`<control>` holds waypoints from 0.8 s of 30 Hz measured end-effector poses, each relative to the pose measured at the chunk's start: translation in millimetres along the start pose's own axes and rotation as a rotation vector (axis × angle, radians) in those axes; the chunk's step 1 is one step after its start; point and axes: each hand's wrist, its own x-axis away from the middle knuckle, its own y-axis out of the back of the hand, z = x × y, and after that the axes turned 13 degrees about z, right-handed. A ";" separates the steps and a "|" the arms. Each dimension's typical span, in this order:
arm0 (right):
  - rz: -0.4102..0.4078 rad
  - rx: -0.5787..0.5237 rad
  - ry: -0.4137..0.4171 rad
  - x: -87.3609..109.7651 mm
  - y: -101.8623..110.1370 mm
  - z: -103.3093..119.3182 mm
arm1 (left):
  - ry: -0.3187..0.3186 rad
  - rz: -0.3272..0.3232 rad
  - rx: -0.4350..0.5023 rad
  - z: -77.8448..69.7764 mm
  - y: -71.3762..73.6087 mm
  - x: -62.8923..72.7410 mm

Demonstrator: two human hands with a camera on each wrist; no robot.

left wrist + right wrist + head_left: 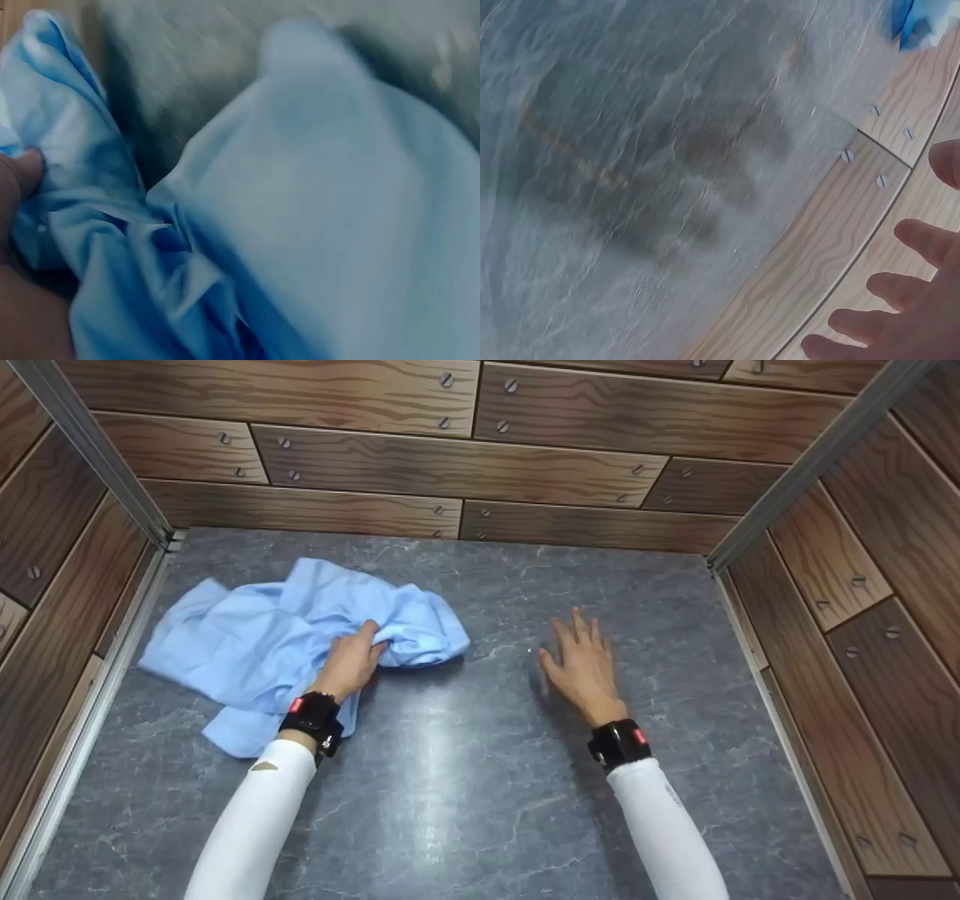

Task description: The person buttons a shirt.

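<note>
A crumpled light blue cloth (247, 637), perhaps a garment, spreads over the left half of the grey tabletop. My left hand (349, 664) grips a bunched part of it near its middle. In the left wrist view the thumb presses into folds of the cloth (300, 195), whose nearer part is blurred. My right hand (585, 671) hovers over the right half of the table with fingers spread, holding nothing. The right wrist view shows its separated fingers (919, 240) and a bit of blue cloth (934, 19) in the upper corner.
The grey marbled tabletop (465, 780) is bounded by wood-patterned panels at the back (450, 465), the left and the right (862, 660). Metal rails (75, 765) run along its side edges. Black cameras are strapped to both wrists.
</note>
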 end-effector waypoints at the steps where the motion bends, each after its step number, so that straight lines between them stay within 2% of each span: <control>1: 0.002 0.003 0.009 -1.3 -1.0 1.5 | -0.033 0.006 0.048 -3.4 -0.8 -1.3; 4: 0.025 0.003 0.040 -5.0 -5.3 6.6 | -0.083 0.047 0.212 -14.2 -2.0 -4.1; 8: 0.100 -0.067 0.085 -10.4 -11.4 14.5 | -0.092 0.094 0.409 -29.9 0.1 -7.0; 14: 0.232 -0.334 0.205 -17.6 -18.8 28.7 | -0.131 0.135 0.701 -49.8 4.0 -7.1; 16: 0.254 -0.398 0.227 -18.6 -20.3 33.8 | -0.141 0.132 0.764 -53.0 3.8 -7.2; 19: 0.238 -0.461 0.221 -18.5 -22.1 39.7 | -0.147 0.108 0.791 -56.9 5.5 -6.4; 20: 0.227 -0.482 0.211 -18.2 -22.0 40.5 | -0.140 0.094 0.773 -58.9 7.9 -5.0; 24: 0.184 -0.611 0.188 -15.3 -14.6 41.3 | -0.090 0.018 0.637 -51.3 7.0 -5.7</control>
